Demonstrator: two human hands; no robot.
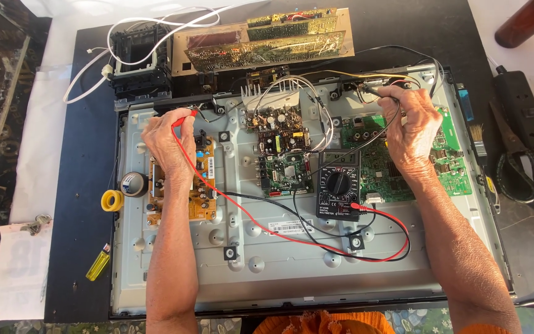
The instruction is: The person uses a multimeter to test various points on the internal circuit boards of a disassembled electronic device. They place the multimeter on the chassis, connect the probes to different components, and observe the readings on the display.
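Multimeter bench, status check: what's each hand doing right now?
Left hand holds red probe above yellow board. Right hand holds black probe at panel's top edge. Multimeter between them; leads loop across the panel.

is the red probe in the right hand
No, the left hand holds the red probe, while the right hand holds the black probe.

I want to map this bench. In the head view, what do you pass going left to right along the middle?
Yellow tape roll → left hand → multimeter → right hand → scissors.
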